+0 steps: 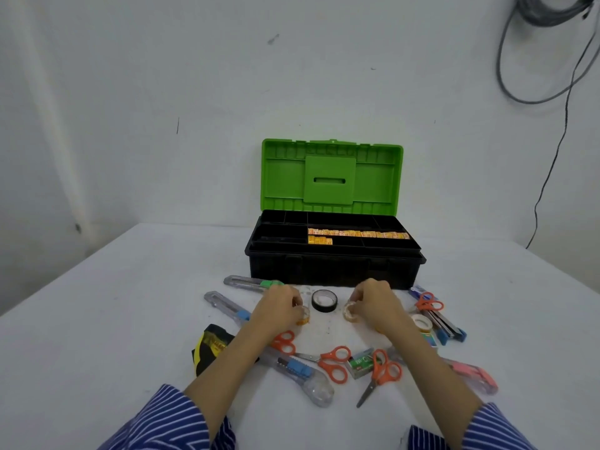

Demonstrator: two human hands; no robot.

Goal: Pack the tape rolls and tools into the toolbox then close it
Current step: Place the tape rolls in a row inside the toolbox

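On the white table [130, 303], the left hand [279, 303] has its grip pinching a clear tape roll [303, 316]; a black tape roll [324, 301] lies between; the right hand [376, 302] pinches another clear roll [351, 311], before the open toolbox [334, 264]

Both hands [279, 305] [376, 300] forward, fingers [297, 300] curled, pinching.

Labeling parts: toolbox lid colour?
Bright green lid, standing open over the black toolbox base; head view shows it.
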